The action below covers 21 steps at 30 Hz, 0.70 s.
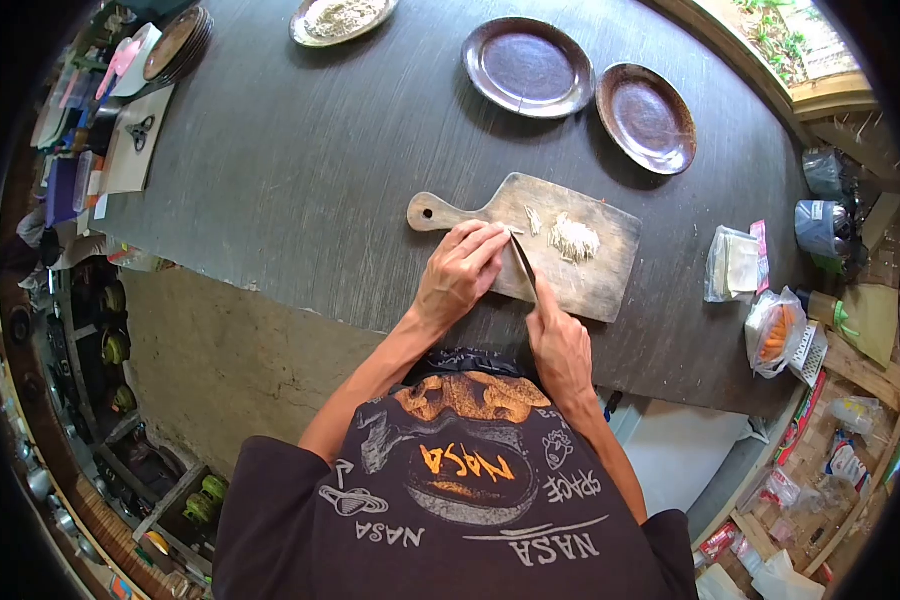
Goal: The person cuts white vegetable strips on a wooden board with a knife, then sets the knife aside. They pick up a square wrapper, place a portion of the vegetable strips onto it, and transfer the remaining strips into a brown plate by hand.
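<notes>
On a dark grey counter (300, 170), a wooden cutting board (595, 285) lay with its handle pointing left. The left hand (460, 272) curled over something small on the board, fingertips tucked, seemingly to pin it for cutting; the item itself was hidden. The right hand (558, 345) gripped a knife (523, 262), blade angled beside those fingers. A pile of pale shreds (575, 238) sat further right, clear of the blade. Two brown plates (530, 65) waited beyond. The person's shirt (470, 490) read "NASA" and "SPACE".
</notes>
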Available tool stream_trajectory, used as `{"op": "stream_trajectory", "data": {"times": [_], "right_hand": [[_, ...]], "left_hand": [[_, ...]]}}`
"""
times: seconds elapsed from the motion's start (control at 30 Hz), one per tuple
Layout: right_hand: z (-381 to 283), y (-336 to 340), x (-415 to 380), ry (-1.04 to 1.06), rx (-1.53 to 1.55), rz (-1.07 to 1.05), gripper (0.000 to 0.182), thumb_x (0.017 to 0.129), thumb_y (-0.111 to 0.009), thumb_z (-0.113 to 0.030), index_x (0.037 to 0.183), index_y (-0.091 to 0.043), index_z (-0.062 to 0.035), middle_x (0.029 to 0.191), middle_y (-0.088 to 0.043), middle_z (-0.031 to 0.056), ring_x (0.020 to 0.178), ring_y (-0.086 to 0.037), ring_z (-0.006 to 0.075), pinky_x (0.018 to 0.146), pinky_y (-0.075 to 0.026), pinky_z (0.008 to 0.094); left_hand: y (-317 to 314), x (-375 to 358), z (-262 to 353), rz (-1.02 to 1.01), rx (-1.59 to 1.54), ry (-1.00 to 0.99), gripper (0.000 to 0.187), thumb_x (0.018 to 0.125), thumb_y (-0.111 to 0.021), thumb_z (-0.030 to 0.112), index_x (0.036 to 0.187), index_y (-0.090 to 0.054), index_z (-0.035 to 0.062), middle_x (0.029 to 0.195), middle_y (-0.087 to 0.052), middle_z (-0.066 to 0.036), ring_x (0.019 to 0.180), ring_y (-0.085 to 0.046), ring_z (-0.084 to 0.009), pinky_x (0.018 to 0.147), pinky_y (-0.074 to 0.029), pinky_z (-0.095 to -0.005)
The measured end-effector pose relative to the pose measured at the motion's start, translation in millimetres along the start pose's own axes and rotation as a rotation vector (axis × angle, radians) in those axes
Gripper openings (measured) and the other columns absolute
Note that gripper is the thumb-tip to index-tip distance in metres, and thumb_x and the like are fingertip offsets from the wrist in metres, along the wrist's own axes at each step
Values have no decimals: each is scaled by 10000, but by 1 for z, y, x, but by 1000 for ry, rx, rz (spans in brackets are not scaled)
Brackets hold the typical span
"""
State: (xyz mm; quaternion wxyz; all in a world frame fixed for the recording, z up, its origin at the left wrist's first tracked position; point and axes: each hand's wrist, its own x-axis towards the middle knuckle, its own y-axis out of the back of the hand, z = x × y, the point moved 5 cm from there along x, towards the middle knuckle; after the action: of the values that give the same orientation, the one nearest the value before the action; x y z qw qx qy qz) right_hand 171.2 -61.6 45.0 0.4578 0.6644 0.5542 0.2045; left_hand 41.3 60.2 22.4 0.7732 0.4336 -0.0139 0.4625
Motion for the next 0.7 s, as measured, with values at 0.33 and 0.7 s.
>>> {"op": "stream_trajectory", "data": {"times": [0.33,0.7], "right_hand": [[1,-2,3,50,121,33,664,985,-594,-103,1617,-397,-157,783,-694,253,663,-691,421,647,-546,541],[10,-2,-5,33,87,24,643,991,-584,-97,1608,-415,-165,753,-672,251,669,-688,418,646,-536,533]], "left_hand": [[0,1,-3,-11,-5,-38,343,874,-736,33,1212,-721,-24,1245,-728,-114,1183,-650,-286,1044,-542,-390],[-1,2,-3,-6,-15,-3,310,883,-743,25,1193,-737,0,1232,-741,-102,1183,-658,-287,1045,-542,-395]]}}
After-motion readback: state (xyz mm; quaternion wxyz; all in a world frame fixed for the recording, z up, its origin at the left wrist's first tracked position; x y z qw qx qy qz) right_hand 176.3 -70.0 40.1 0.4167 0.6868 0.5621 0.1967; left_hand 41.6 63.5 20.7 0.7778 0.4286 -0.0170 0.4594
